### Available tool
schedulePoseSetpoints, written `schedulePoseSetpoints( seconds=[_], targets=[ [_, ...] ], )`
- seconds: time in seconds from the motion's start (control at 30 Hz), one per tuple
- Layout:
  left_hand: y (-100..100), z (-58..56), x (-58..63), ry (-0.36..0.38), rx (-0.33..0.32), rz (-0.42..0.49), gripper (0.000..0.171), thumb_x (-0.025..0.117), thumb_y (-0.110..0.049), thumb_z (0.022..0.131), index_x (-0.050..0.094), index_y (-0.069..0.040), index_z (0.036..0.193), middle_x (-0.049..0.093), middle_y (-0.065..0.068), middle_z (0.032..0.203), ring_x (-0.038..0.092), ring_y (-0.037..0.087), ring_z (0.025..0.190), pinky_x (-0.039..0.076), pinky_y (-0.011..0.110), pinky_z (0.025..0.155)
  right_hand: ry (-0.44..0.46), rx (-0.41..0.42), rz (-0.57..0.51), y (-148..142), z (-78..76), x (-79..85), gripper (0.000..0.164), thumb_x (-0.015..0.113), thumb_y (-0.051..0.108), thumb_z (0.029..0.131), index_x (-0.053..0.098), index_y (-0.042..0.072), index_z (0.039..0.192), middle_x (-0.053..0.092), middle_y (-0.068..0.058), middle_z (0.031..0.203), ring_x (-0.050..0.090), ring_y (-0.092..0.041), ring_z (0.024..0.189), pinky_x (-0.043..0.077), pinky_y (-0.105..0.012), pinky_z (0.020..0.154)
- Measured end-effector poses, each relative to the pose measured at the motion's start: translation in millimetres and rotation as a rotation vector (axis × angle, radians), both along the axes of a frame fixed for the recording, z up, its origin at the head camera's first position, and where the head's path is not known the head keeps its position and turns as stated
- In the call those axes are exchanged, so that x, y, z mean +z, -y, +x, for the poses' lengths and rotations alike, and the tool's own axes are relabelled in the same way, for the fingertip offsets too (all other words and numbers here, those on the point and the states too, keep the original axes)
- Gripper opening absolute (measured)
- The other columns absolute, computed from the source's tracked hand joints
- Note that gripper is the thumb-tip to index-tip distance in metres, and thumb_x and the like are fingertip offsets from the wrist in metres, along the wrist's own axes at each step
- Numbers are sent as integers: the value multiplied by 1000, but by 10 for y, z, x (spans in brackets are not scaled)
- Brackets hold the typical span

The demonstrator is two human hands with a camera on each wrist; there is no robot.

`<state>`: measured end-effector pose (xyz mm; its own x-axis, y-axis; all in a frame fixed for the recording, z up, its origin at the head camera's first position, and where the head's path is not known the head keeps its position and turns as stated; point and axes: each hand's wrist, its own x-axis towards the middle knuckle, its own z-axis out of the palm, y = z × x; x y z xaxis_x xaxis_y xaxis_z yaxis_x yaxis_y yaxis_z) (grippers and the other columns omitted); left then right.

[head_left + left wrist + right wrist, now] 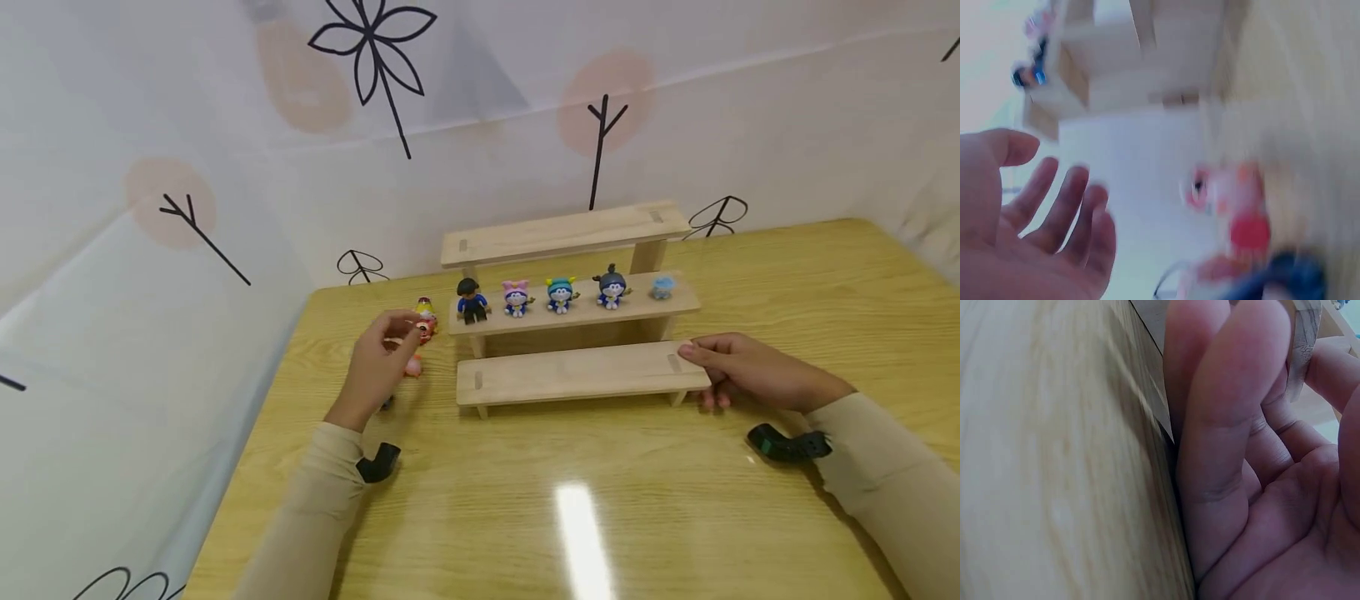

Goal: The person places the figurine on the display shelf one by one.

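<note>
While apparently setting toys (560, 297) out on a wooden stand (566, 235), seeming to be only partway along: showing four figures (611, 293) and a small blue toy (663, 288) on the middle step (636, 303), but leaving a red toy (427, 331) and a pink toy (413, 366) on the table (465, 500) at the left. Holding the left hand (375, 365) empty and loosely spread near those, while pinching the front step's (577, 375) right end with the right hand (757, 372) from the side.
</note>
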<state>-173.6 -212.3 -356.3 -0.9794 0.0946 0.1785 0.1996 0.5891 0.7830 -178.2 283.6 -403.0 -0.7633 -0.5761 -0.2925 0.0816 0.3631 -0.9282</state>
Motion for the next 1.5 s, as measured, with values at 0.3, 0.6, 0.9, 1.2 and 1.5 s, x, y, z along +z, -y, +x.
schedulePoseSetpoints(
  seconds=[0.3, 0.6, 0.9, 1.2, 1.5],
  targets=[
    [468, -180, -42, 89, 120, -223, 53, 45, -39, 107, 37, -15, 154, 29, 23, 158, 24, 44, 147, 30, 65, 115, -22, -5, 17, -44, -8, -2, 50, 31, 35, 111, 50, -7, 132, 71, -17, 89, 68, -23, 69, 58, -36, 58],
    [588, -270, -143, 302, 69, -349, 62, 37, -39, 109, 18, -12, 161, 25, 28, 160, 23, 50, 147, 24, 66, 118, -29, -26, -5, -33, 7, -19, 45, 31, 31, 112, 52, -5, 128, 71, -14, 87, 67, -21, 67, 57, -34, 57],
    [620, -240, -189, 325, 91, -409, 59, 35, -44, 108, 25, -16, 159, 37, 24, 157, 34, 48, 143, 25, 73, 111, -38, -9, -24, 0, 10, -11, 43, 31, 30, 112, 54, -4, 124, 71, -14, 86, 67, -20, 66, 57, -33, 56],
    [646, -191, -196, 373, 148, -343, 64, 48, -45, 104, 29, -16, 157, 41, 24, 153, 43, 44, 137, 31, 67, 110, -28, -18, -14, 25, 5, -28, 45, 32, 32, 111, 55, -4, 124, 71, -11, 85, 67, -19, 67, 57, -32, 57],
    [664, -193, -222, 361, 130, -270, 79, 58, -44, 99, 17, -14, 159, 48, 28, 143, 57, 40, 119, 50, 50, 95, -38, -21, -18, 8, 17, -38, 44, 31, 32, 111, 56, -3, 123, 71, -13, 83, 67, -19, 66, 57, -33, 56]
  ],
)
